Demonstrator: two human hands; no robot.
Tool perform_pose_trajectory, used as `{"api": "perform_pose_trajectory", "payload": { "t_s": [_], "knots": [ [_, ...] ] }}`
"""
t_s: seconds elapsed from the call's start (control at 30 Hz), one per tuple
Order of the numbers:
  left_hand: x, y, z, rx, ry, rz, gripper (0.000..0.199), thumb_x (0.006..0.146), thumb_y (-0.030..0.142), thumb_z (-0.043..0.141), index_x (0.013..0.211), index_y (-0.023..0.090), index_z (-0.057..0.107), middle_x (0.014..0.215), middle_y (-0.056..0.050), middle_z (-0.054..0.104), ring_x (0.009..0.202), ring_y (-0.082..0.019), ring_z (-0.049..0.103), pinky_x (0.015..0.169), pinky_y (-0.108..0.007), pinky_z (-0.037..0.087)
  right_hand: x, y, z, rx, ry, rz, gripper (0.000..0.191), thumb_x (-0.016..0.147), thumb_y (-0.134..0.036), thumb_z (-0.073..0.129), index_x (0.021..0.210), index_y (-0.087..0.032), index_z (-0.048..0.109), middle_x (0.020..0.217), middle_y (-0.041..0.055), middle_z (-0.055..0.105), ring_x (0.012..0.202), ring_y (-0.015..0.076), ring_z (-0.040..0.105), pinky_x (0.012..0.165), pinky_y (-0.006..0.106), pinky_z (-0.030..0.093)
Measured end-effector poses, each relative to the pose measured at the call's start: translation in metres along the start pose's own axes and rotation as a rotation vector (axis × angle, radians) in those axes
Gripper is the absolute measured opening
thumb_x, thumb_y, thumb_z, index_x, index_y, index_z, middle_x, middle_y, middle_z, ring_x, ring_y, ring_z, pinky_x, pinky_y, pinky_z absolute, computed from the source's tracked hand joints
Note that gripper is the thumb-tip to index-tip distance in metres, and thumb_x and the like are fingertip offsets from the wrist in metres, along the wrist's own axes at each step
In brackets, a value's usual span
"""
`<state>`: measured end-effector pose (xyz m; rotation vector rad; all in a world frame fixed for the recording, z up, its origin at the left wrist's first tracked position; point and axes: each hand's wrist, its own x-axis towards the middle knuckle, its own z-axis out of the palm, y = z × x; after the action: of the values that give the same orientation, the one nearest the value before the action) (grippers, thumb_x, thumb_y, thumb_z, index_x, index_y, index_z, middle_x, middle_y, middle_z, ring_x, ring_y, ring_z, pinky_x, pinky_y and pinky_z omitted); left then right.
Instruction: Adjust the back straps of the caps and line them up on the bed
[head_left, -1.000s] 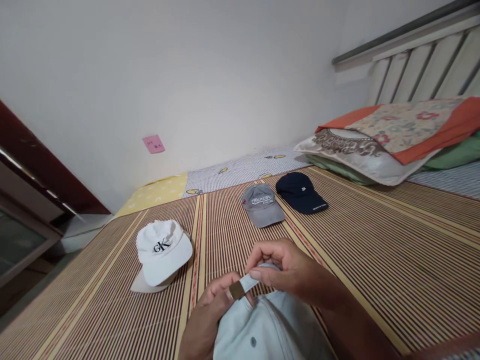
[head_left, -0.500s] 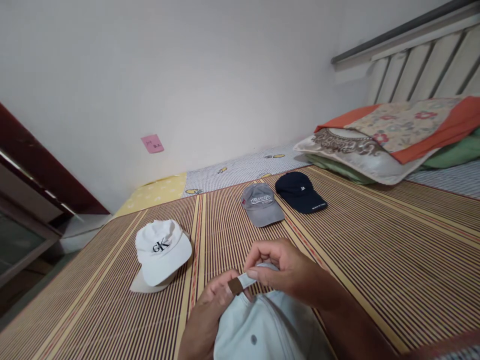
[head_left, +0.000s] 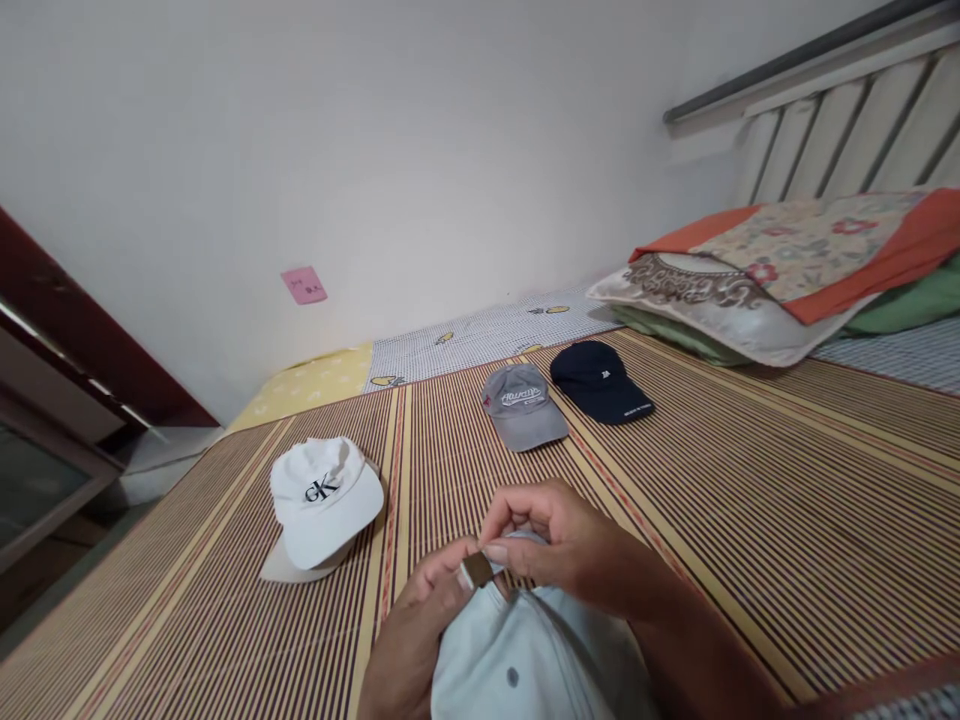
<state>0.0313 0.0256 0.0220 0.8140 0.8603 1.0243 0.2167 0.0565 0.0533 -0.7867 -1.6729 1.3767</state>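
Note:
A pale blue cap (head_left: 525, 650) is held low in the middle of the view, its back strap toward the far side. My left hand (head_left: 424, 620) grips the cap's left edge beside the brown buckle (head_left: 477, 570). Fingers and thumb of my right hand (head_left: 551, 535) pinch the strap just right of the buckle. To the left, a white cap (head_left: 326, 500) with black letters lies over a beige brim (head_left: 281, 567). A grey cap (head_left: 525, 408) with white lettering sits beyond my hands, beside a dark navy cap (head_left: 600, 383).
Striped mat (head_left: 750, 480) under the caps. At the back right, pillows (head_left: 697, 295) lie beneath a floral orange-edged cloth (head_left: 795, 250), near a white radiator (head_left: 847, 140). A pink note (head_left: 304, 285) is on the wall; a yellow cloth (head_left: 307, 388) lies by it.
My right hand has shifted slightly left, closer to the buckle, and less strap shows between them. The cap has moved slightly; the other caps lie as before.

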Motion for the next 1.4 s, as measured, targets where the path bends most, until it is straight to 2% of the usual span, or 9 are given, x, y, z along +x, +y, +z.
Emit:
{"api": "perform_pose_trajectory", "payload": {
  "t_s": [0.1,0.2,0.3,0.4,0.57,0.8,0.97,1.17,1.4],
  "knots": [
    [0.001,0.0,-0.001,-0.041,-0.061,0.009,0.032,0.072,0.045,0.084,0.083,0.016,0.074,0.063,0.0,0.06,0.059,-0.012,0.051,0.062,-0.023,0.04,0.001,0.004,-0.002,0.004,-0.012,0.001,0.012,0.088,-0.029,0.068,0.086,-0.017,0.07,0.07,-0.0031,0.059,0.063,0.0097,0.051,0.062,0.022,0.041],
    [0.002,0.001,-0.001,-0.071,-0.07,0.011,0.031,0.073,0.041,0.084,0.072,0.015,0.069,0.062,0.003,0.054,0.057,-0.008,0.042,0.057,-0.019,0.034,0.0,0.007,-0.01,0.026,-0.029,0.008,0.018,0.092,-0.033,0.065,0.101,-0.018,0.07,0.077,-0.0018,0.062,0.068,0.0109,0.055,0.066,0.023,0.044],
    [0.002,0.004,-0.001,-0.051,-0.079,0.025,0.032,0.074,0.042,0.083,0.071,0.014,0.067,0.062,0.002,0.054,0.056,-0.008,0.04,0.055,-0.019,0.033,-0.001,0.008,-0.021,-0.026,-0.079,-0.001,0.027,0.086,-0.035,0.072,0.108,-0.019,0.071,0.086,0.0004,0.066,0.079,0.014,0.06,0.072,0.025,0.046],
    [0.0,0.006,-0.002,-0.036,-0.058,0.046,0.032,0.073,0.043,0.084,0.072,0.015,0.067,0.062,0.001,0.056,0.055,-0.009,0.044,0.055,-0.02,0.034,-0.003,0.009,-0.027,-0.057,-0.128,0.014,0.03,0.08,-0.035,0.076,0.104,-0.018,0.075,0.088,0.0025,0.07,0.081,0.0159,0.062,0.072,0.026,0.046],
    [-0.001,0.005,-0.001,-0.053,-0.031,0.057,0.03,0.075,0.041,0.082,0.07,0.015,0.068,0.062,0.001,0.058,0.056,-0.009,0.046,0.056,-0.02,0.035,-0.001,0.014,-0.025,0.119,-0.172,0.062,0.024,0.081,-0.034,0.075,0.098,-0.016,0.076,0.077,0.0014,0.07,0.069,0.0133,0.062,0.067,0.025,0.047],
    [0.0,0.005,0.002,-0.013,-0.049,0.081,0.028,0.071,0.039,0.084,0.068,0.015,0.069,0.066,0.0,0.06,0.063,-0.012,0.052,0.062,-0.021,0.04,-0.001,0.011,-0.019,0.134,-0.151,0.036,0.019,0.078,-0.027,0.078,0.092,-0.016,0.078,0.079,0.0033,0.073,0.07,0.013,0.061,0.065,0.024,0.046],
    [-0.002,0.006,0.006,-0.023,0.012,0.051,0.031,0.064,0.041,0.089,0.064,0.016,0.071,0.064,0.001,0.061,0.062,-0.013,0.052,0.061,-0.021,0.043,-0.001,0.012,-0.017,0.17,-0.141,0.024,0.02,0.078,-0.026,0.079,0.094,-0.016,0.078,0.078,0.0023,0.072,0.067,0.012,0.061,0.063,0.022,0.046],
    [-0.004,0.006,0.011,-0.09,0.208,0.001,0.038,0.046,0.038,0.098,0.076,0.023,0.082,0.065,0.0,0.071,0.064,-0.014,0.061,0.064,-0.022,0.049,-0.002,0.012,-0.017,0.161,-0.126,0.02,0.021,0.078,-0.025,0.08,0.097,-0.016,0.078,0.076,0.0004,0.07,0.067,0.0107,0.061,0.062,0.021,0.045],
    [-0.003,0.004,0.006,-0.035,0.273,-0.031,0.038,0.048,0.039,0.097,0.078,0.022,0.081,0.071,-0.002,0.076,0.066,-0.018,0.068,0.067,-0.025,0.053,-0.001,0.009,-0.016,0.151,-0.127,0.041,0.019,0.078,-0.023,0.079,0.095,-0.016,0.079,0.073,-0.0003,0.069,0.065,0.0097,0.059,0.06,0.019,0.045]
  ]
}}
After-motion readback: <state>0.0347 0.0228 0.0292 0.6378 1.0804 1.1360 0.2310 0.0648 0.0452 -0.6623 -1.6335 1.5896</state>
